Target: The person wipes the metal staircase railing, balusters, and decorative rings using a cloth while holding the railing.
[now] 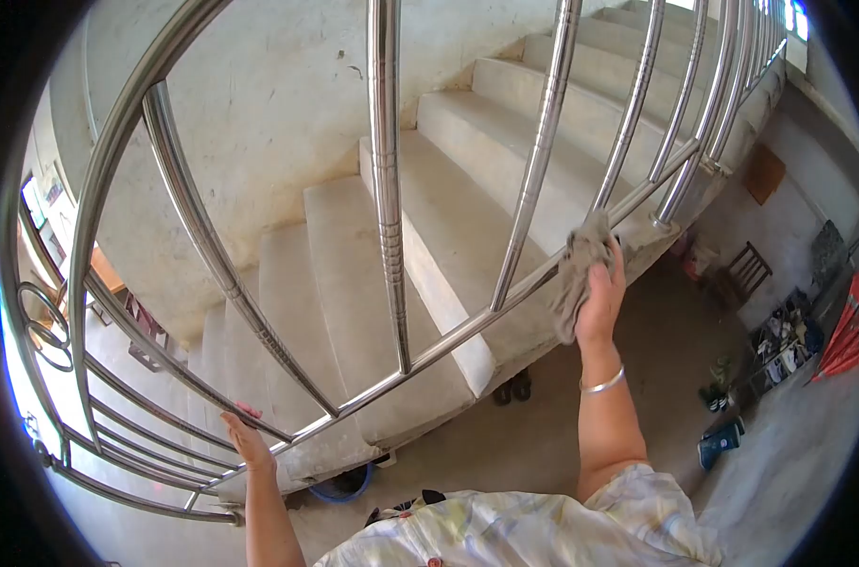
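Observation:
My right hand (599, 300) grips a crumpled grey-brown cloth (581, 274). The cloth lies against the sloping bottom rail (448, 342) of a stainless-steel stair railing, close to the foot of an upright. My left hand (248, 440) is lower down on the left, with its fingers around a slanting railing bar (195, 378) near where the bar meets the bottom rail. Part of those fingers is hidden behind the bar. Several shiny balusters (387, 189) rise between my hands and the steps.
Concrete stairs (448, 203) climb to the right behind the railing. Below are a blue basin (344, 485), dark shoes (514, 387), a wooden chair (749, 272), a shoe rack (784, 345), teal boots (720, 444) and a red folded umbrella (843, 331).

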`<move>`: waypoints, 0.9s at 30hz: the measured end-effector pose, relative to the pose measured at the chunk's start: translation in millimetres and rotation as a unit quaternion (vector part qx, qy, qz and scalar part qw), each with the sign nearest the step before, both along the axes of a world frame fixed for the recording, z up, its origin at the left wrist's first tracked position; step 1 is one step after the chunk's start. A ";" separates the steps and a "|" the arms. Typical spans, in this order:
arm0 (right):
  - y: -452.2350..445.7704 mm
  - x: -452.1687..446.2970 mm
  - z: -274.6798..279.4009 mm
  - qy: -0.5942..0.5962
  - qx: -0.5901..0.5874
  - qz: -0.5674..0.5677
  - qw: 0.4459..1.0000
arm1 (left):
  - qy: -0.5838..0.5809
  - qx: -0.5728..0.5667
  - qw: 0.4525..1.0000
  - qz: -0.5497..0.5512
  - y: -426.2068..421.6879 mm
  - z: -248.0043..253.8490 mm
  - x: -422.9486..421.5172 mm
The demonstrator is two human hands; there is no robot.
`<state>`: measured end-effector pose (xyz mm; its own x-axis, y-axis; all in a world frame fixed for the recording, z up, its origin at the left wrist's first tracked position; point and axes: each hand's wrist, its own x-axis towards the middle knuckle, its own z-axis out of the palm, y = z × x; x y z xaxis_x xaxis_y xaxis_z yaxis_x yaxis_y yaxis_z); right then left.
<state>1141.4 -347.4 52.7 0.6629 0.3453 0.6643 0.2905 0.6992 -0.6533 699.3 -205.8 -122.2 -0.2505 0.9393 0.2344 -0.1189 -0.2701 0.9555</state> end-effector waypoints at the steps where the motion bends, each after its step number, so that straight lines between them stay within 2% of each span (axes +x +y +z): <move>1: 7.5 3.5 7.3 0.002 0.000 -0.002 1.000 | 0.002 0.000 1.000 -0.002 -0.5 1.4 -1.1; 2: 14.3 4.8 13.1 -0.191 -0.122 -0.202 0.953 | 0.010 -0.001 1.000 -0.006 -1.0 2.2 -1.9; 3: 17.5 2.9 14.9 -0.367 -0.234 -0.383 0.815 | 0.017 0.000 1.000 -0.011 -1.2 2.4 -2.3; 4: 18.3 -3.9 15.6 -0.366 -0.234 -0.384 0.814 | 0.018 0.000 1.000 -0.013 -1.0 2.4 -2.4; 6: 17.9 -21.5 17.1 -0.410 -0.318 -0.358 0.776 | 0.009 0.004 1.000 -0.013 -1.7 1.7 -2.8; 7: 16.8 -27.0 12.1 -0.411 -0.318 -0.360 0.775 | 0.007 0.005 1.000 -0.015 -2.5 3.4 -2.1; 9: 14.5 -36.6 -4.0 -0.354 -0.338 -0.293 0.822 | -0.014 0.000 1.000 -0.021 -4.7 8.3 0.0; 11: 13.9 -38.4 -12.5 -0.348 -0.307 -0.294 0.836 | -0.024 -0.003 1.000 -0.016 -1.8 2.6 -1.9; 13: 11.3 -29.0 -13.3 -0.331 -0.254 -0.235 0.878 | -0.034 -0.005 0.999 -0.008 -2.1 -0.6 -3.7; 15: 9.0 -18.6 0.4 -0.352 -0.241 -0.264 0.865 | 0.032 -0.002 0.999 -0.015 -2.5 3.5 -6.9; 17: 4.8 -4.8 26.2 -0.363 -0.263 -0.411 0.794 | 0.015 -0.004 1.000 -0.005 0.5 -0.1 -6.2; 18: 4.8 0.4 28.5 -0.363 -0.267 -0.409 0.793 | -0.001 -0.010 1.000 0.001 0.2 -4.4 -5.9; 20: 6.5 6.1 31.1 -0.407 -0.283 -0.446 0.745 | -0.013 -0.018 1.000 -0.002 3.9 -11.3 -6.9; 21: 8.0 2.2 26.4 -0.410 -0.285 -0.445 0.744 | -0.027 -0.022 0.999 -0.005 5.2 -14.7 -7.8; 23: 10.5 -15.9 6.6 -0.448 -0.285 -0.372 0.761 | -0.024 -0.024 0.999 -0.017 7.3 -20.4 -12.7; 24: 9.2 -25.7 -2.0 -0.426 -0.286 -0.333 0.791 | -0.020 -0.021 0.999 -0.028 7.7 -21.5 -13.8; 25: 10.8 -34.4 -16.2 -0.427 -0.287 -0.333 0.790 | -0.020 -0.022 0.999 -0.028 6.5 -20.1 -12.3; 27: 12.5 -51.3 -47.7 -0.342 -0.211 -0.346 0.848 | -0.030 -0.008 0.999 -0.015 3.7 -12.3 -7.7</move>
<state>1090.1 -334.8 5.1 0.3136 0.3329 0.8893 0.9474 -0.0463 -0.3168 691.7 -202.1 -134.5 -0.2350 0.9502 0.2046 -0.1848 -0.2503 0.9504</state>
